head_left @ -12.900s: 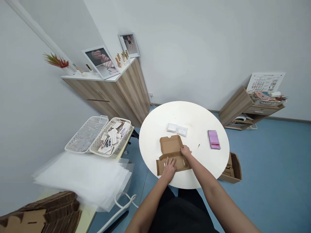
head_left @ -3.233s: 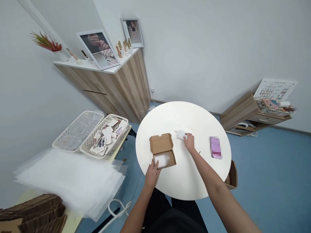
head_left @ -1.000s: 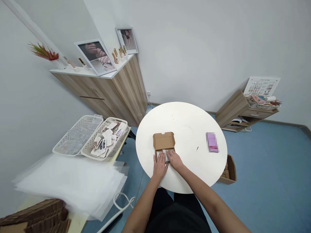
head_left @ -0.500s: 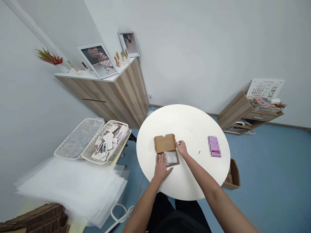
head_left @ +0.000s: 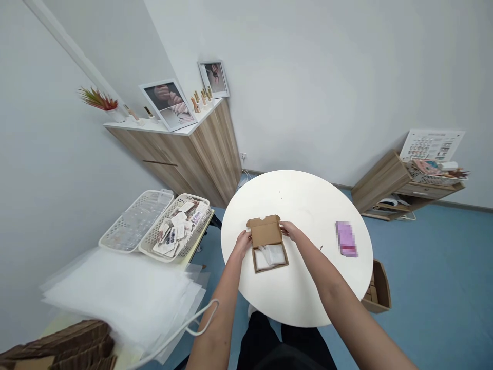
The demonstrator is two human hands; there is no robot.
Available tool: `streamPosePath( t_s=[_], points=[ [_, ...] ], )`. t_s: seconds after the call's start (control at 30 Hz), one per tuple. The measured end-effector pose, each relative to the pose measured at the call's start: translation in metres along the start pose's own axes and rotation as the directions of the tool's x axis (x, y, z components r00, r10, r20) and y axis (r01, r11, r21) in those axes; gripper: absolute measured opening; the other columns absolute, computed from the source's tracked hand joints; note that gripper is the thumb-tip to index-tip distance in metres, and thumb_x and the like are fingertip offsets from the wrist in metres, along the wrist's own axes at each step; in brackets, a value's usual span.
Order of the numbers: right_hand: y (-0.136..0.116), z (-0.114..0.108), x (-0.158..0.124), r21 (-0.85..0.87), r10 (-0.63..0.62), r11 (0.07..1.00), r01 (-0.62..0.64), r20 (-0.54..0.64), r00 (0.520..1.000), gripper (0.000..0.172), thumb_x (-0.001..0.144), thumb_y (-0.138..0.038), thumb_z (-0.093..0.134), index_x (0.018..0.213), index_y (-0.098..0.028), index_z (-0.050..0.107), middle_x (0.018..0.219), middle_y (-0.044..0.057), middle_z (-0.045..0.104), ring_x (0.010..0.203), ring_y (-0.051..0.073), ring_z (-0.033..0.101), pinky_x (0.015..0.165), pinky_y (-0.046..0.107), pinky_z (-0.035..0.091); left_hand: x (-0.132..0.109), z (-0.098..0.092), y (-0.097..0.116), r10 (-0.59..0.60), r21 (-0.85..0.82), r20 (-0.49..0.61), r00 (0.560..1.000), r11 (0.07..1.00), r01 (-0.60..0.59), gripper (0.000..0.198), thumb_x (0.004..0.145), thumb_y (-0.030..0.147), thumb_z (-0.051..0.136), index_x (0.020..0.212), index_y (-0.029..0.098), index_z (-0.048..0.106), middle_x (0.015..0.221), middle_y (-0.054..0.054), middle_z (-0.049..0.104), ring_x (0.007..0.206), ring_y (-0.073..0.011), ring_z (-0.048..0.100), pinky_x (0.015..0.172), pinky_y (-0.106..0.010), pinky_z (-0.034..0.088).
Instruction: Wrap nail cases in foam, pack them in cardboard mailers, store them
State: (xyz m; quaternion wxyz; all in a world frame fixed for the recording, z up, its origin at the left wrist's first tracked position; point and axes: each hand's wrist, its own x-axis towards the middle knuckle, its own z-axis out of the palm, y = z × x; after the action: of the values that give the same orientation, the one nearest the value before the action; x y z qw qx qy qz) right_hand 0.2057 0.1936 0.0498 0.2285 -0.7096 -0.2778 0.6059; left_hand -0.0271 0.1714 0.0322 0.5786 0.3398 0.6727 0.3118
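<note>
A small brown cardboard box [head_left: 268, 244] lies open on the round white table [head_left: 304, 288], its lid [head_left: 265, 231] standing back. White wrapped items [head_left: 270, 255] fill its tray. My left hand [head_left: 244, 240] grips the lid's left edge. My right hand [head_left: 289, 229] grips the lid's right edge. Both hands have their fingers curled on the cardboard.
A pink blurred packet [head_left: 345, 239] lies on the table's right. Two white baskets [head_left: 156, 227] with small cards stand on a side table at left, beside white foam sheets [head_left: 123, 295] and flat cardboard [head_left: 65, 347]. A carton [head_left: 377, 293] sits on the floor.
Both hands have moved up from the box's tray to the two sides of the open lid. Earlier the white items were put into the box.
</note>
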Motion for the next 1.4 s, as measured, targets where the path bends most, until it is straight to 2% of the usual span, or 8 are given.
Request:
streamPosePath(
  t_s=[0.2, 0.33, 0.47, 0.6, 0.83, 1.03, 1.23, 1.4],
  points=[
    [-0.007, -0.011, -0.021, -0.056, -0.108, 0.992, 0.111, 0.058, 0.992, 0.032, 0.076, -0.041, 0.064, 0.102, -0.022, 0.064, 0.113, 0.007, 0.065, 0.089, 0.017, 0.06, 0.072, 0.026, 0.046, -0.015, 0.005, 0.014, 0.034, 0.025, 0.045, 0.998, 0.999, -0.035, 0.064, 0.083, 0.028, 0.062, 0.141, 0.018, 0.04, 0.121, -0.014, 0.064, 0.108, -0.0218, 0.064, 0.087, -0.031, 0.053],
    [0.001, -0.018, -0.042, -0.31, -0.282, 0.907, 0.285, 0.053, 0.958, 0.029, 0.078, -0.031, 0.059, 0.104, -0.022, 0.065, 0.109, 0.006, 0.067, 0.093, 0.019, 0.06, 0.075, 0.028, 0.045, -0.033, 0.001, 0.011, 0.201, 0.191, 0.075, 0.977, 0.958, -0.212, 0.056, 0.081, 0.025, 0.063, 0.135, 0.02, 0.05, 0.122, -0.011, 0.064, 0.111, -0.0233, 0.062, 0.094, -0.035, 0.049],
    [0.026, -0.02, -0.058, -0.51, -0.392, 0.786, 0.349, 0.025, 0.92, 0.039, 0.071, -0.011, 0.054, 0.107, -0.022, 0.067, 0.103, 0.005, 0.069, 0.096, 0.02, 0.061, 0.08, 0.028, 0.044, -0.053, -0.003, -0.005, 0.431, 0.404, 0.154, 0.889, 0.794, -0.455, 0.047, 0.084, 0.017, 0.053, 0.131, 0.021, 0.055, 0.125, -0.009, 0.063, 0.108, -0.0219, 0.063, 0.096, -0.036, 0.049],
    [0.058, -0.014, -0.073, -0.489, -0.465, 0.769, 0.412, 0.014, 0.885, 0.047, 0.067, -0.003, 0.051, 0.106, -0.023, 0.07, 0.108, 0.005, 0.07, 0.1, 0.022, 0.062, 0.086, 0.03, 0.045, -0.073, -0.003, -0.031, 0.569, 0.484, 0.208, 0.796, 0.647, -0.589, 0.046, 0.081, 0.009, 0.048, 0.124, 0.022, 0.059, 0.123, -0.007, 0.063, 0.117, -0.0211, 0.058, 0.102, -0.037, 0.046],
    [0.124, -0.001, -0.095, -0.518, -0.575, 0.694, 0.5, 0.021, 0.818, 0.062, 0.068, 0.0, 0.046, 0.121, -0.024, 0.065, 0.129, 0.003, 0.063, 0.121, 0.024, 0.055, 0.103, 0.036, 0.042, -0.102, -0.001, -0.089, 0.582, 0.531, 0.243, 0.776, 0.59, -0.609, 0.062, 0.076, 0.002, 0.043, 0.135, 0.022, 0.051, 0.143, -0.007, 0.05, 0.132, -0.0221, 0.047, 0.111, -0.042, 0.04],
    [0.179, 0.009, -0.093, -0.594, -0.708, 0.556, 0.581, 0.028, 0.706, 0.075, 0.075, -0.002, 0.042, 0.146, -0.022, 0.039, 0.151, 0.005, 0.041, 0.136, 0.021, 0.042, 0.11, 0.041, 0.04, -0.117, 0.007, -0.131, 0.61, 0.534, 0.245, 0.754, 0.564, -0.63, 0.071, 0.088, 0.012, 0.04, 0.153, 0.03, 0.018, 0.16, -0.002, 0.021, 0.143, -0.0217, 0.03, 0.109, -0.04, 0.042],
    [0.2, 0.02, -0.088, -0.609, -0.778, 0.488, 0.624, 0.02, 0.628, 0.083, 0.079, -0.002, 0.038, 0.154, -0.028, 0.015, 0.158, 0.002, 0.026, 0.14, 0.02, 0.035, 0.111, 0.041, 0.04, -0.118, 0.014, -0.144, 0.648, 0.534, 0.222, 0.729, 0.544, -0.647, 0.073, 0.09, 0.011, 0.038, 0.154, 0.033, 0.008, 0.163, -0.001, 0.005, 0.146, -0.0241, 0.021, 0.108, -0.043, 0.043],
    [0.205, 0.023, -0.088, -0.644, -0.792, 0.453, 0.616, 0.027, 0.61, 0.079, 0.085, -0.005, 0.034, 0.154, -0.031, 0.007, 0.16, 0.001, 0.019, 0.141, 0.02, 0.033, 0.111, 0.042, 0.04, -0.115, 0.014, -0.153, 0.647, 0.597, 0.245, 0.722, 0.486, -0.638, 0.071, 0.093, 0.014, 0.035, 0.154, 0.033, 0.004, 0.163, -0.003, 0.004, 0.147, -0.023, 0.017, 0.113, -0.047, 0.033]
  ],
)
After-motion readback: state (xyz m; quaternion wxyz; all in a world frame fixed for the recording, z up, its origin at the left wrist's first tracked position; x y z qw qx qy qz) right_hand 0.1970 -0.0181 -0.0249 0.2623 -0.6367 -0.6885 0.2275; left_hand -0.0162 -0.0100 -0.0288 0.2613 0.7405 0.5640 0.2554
